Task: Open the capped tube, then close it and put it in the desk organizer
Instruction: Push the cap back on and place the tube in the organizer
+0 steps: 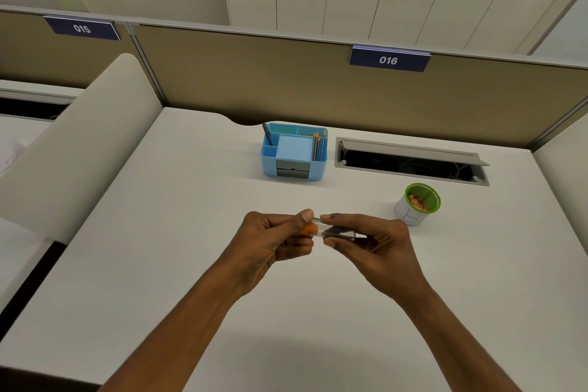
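Note:
A clear tube (pixel 337 231) with an orange cap (pixel 309 229) lies level between my two hands above the white desk. My left hand (pixel 273 242) pinches the orange cap end with thumb and fingers. My right hand (pixel 372 242) grips the clear body of the tube. Whether the cap is fully seated on the tube, I cannot tell. The blue desk organizer (pixel 294 165) stands farther back on the desk, with a pen, several pencils and a pad of notes in its compartments.
A white cup with a green rim (pixel 418 204), holding orange bits, stands to the right of my hands. An open cable hatch (pixel 410 161) is set into the desk beside the organizer. A tan partition (pixel 286 79) runs along the back.

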Available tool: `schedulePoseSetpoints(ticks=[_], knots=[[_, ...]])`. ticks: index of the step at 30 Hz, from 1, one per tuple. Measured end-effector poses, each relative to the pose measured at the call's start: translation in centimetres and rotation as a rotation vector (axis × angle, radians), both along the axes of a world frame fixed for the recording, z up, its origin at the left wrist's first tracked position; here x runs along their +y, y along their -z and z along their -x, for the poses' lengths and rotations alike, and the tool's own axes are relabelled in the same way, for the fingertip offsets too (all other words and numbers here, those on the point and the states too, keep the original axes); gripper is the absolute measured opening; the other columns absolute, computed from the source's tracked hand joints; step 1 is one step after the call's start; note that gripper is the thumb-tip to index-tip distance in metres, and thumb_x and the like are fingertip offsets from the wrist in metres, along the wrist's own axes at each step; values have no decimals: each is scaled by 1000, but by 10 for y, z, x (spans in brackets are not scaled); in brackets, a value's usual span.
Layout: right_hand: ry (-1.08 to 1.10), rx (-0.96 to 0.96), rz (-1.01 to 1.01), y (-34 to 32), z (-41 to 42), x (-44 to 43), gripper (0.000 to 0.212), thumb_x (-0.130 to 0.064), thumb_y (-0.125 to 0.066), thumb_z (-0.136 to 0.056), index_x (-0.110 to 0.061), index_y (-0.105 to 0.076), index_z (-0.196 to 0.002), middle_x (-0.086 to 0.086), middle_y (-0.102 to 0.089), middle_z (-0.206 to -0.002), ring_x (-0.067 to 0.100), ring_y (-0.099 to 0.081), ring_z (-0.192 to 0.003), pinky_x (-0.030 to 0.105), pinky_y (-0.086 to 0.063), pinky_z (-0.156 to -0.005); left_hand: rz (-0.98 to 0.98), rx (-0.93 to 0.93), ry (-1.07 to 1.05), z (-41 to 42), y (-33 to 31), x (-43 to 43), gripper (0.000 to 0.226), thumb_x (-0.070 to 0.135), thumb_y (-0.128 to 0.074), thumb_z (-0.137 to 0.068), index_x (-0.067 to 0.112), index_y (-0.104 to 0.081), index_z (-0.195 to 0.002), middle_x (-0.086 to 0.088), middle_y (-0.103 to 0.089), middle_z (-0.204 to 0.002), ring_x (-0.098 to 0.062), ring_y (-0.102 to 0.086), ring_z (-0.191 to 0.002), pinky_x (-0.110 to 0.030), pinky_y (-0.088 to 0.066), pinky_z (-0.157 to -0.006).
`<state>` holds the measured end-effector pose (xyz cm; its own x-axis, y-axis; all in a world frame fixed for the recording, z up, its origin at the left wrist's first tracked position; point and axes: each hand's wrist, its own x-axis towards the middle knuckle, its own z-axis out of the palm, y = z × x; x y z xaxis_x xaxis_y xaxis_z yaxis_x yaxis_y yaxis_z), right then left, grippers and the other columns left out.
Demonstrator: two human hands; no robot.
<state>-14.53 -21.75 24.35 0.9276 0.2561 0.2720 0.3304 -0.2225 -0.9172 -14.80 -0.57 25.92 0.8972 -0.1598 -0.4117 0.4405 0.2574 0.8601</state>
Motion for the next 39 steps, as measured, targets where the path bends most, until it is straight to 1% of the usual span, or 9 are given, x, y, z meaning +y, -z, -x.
schedulePoseSetpoints(ticks=[6,11,17,21,27,32,34,36,39], knots=[[-31,76,0,-5,-7,-8,35,-24,-79,-82,-17,-77,-116,-3,-82,-102,16,-78,-94,30,-64,-81,26,-66,-2,-1,3,-3,39,38,-82,-73,7,-85,-97,-12,-84,-90,-21,-79,-78,-26,-64,-72],[-86,232,-120,-9,-10,-10,30,-27,-74,-87,-18,-76,-116,7,-82,-94,27,-80,-82,38,-66,-77,19,-189,28,-6,1,-4,28,31,-82,-75,18,-86,-100,-9,-84,-101,-28,-80,-94,-30,-64,-79],[-74,330,-211,-12,-6,-6,24,-29,-68,-92,-10,-77,-104,17,-76,-77,33,-76,-64,34,-63,-59,-58,-332,71,-9,3,-6,32,30,-81,-78,21,-83,-108,-16,-80,-97,-31,-78,-91,-32,-65,-81],[-45,352,-222,-12,-5,-4,22,-27,-65,-95,-8,-77,-95,17,-73,-68,29,-71,-53,29,-56,-48,-101,-397,100,-10,8,-8,33,33,-79,-81,19,-82,-111,-7,-79,-88,-27,-76,-86,-34,-65,-80],[-52,382,-211,-8,-7,-5,26,-29,-62,-94,-7,-77,-93,11,-71,-64,20,-65,-48,24,-50,-44,-75,-386,73,-14,16,-14,28,37,-80,-80,25,-84,-105,-23,-73,-90,-27,-79,-84,-30,-65,-78],[-66,421,-178,-2,-20,-6,29,-33,-61,-94,-8,-76,-98,11,-73,-69,21,-68,-54,26,-54,-49,-27,-331,35,-21,25,-17,32,37,-81,-80,19,-84,-106,-24,-75,-95,-27,-79,-89,-32,-64,-81],[-89,434,-153,1,-31,-4,33,-34,-60,-94,-7,-74,-106,12,-76,-78,24,-72,-64,31,-58,-58,18,-288,-33,-28,29,-19,32,35,-82,-78,18,-84,-104,-17,-82,-96,-27,-80,-93,-31,-64,-80],[-56,375,-55,3,-43,-4,37,-35,-65,-91,-11,-69,-119,9,-77,-96,22,-77,-80,36,-64,-73,33,-239,-91,-38,32,-20,29,34,-81,-75,20,-85,-101,-10,-85,-97,-27,-80,-94,-30,-65,-79],[43,182,130,7,-53,-10,52,-24,-81,-84,-21,-62,-133,-2,-72,-117,12,-73,-101,23,-62,-87,15,-197,-148,-51,37,-16,28,34,-82,-72,21,-86,-97,-9,-85,-98,-27,-81,-91,-33,-66,-82]])
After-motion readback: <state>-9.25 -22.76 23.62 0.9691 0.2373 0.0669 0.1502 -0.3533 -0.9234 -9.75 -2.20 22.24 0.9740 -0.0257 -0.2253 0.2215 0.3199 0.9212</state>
